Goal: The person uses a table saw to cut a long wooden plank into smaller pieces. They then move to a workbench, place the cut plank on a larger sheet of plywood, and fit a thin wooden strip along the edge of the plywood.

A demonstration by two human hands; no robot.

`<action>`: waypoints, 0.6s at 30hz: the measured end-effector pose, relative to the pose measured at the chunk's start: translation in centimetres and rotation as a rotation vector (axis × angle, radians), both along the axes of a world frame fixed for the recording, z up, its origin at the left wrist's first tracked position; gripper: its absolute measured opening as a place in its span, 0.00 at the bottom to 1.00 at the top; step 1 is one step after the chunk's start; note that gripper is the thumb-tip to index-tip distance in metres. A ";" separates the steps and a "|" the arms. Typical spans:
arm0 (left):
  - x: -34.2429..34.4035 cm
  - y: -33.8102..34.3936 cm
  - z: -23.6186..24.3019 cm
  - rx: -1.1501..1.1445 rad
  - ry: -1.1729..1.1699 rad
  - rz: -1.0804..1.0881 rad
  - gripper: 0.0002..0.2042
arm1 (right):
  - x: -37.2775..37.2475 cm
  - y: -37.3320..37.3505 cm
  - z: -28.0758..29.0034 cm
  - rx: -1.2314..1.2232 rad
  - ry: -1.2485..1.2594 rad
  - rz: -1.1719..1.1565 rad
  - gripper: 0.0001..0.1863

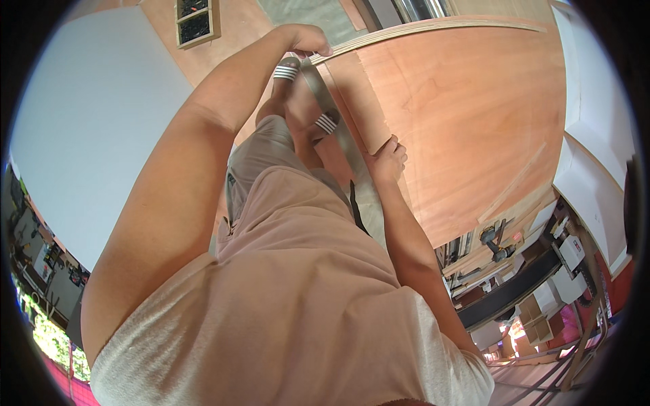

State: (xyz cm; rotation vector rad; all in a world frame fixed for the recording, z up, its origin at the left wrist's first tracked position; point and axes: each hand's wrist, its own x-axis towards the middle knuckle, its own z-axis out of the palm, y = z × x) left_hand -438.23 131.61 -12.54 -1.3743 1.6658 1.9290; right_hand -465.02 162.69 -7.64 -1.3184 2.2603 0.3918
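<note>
You wear loose pinkish-beige shirt, softly creased across front; its short sleeves look paler, whitish grey. Your shorts: grey, loose-cut. You have dark slide sandals on, banded with white stripes.

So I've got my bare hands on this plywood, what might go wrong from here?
Splinters are possible: your bare left hand is at the end of a long, pale, layered-wood strip, and your bare right hand is on the near end of a flat tan plywood piece. If either slipped, it might strike a foot; your dark slip-on sandals with white stripes are close by and probably protect little.
</note>
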 end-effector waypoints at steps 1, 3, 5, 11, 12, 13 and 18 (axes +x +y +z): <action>-0.1 0.0 0.1 -0.012 -0.010 0.002 0.13 | 0.0 0.1 0.0 -0.008 0.000 0.002 0.51; -0.4 -0.3 0.2 -0.018 0.002 -0.101 0.13 | 0.0 0.2 0.0 -0.032 0.002 0.004 0.51; -0.6 -0.6 0.4 -0.037 0.008 -0.150 0.12 | 0.0 0.2 0.2 -0.045 0.001 0.006 0.51; -0.9 -0.7 1.4 0.005 0.002 -0.100 0.12 | 0.1 0.0 0.7 0.020 -0.023 -0.002 0.54; -0.9 -0.6 1.6 0.019 0.012 -0.061 0.12 | 0.2 -0.1 0.8 0.023 -0.019 0.000 0.54; -1.0 -0.4 1.8 0.034 0.024 -0.024 0.13 | 0.2 -0.1 0.8 0.037 -0.010 -0.001 0.54; -1.2 -0.5 2.8 -0.033 0.042 -0.092 0.16 | 0.2 0.0 0.7 0.032 -0.001 0.032 0.55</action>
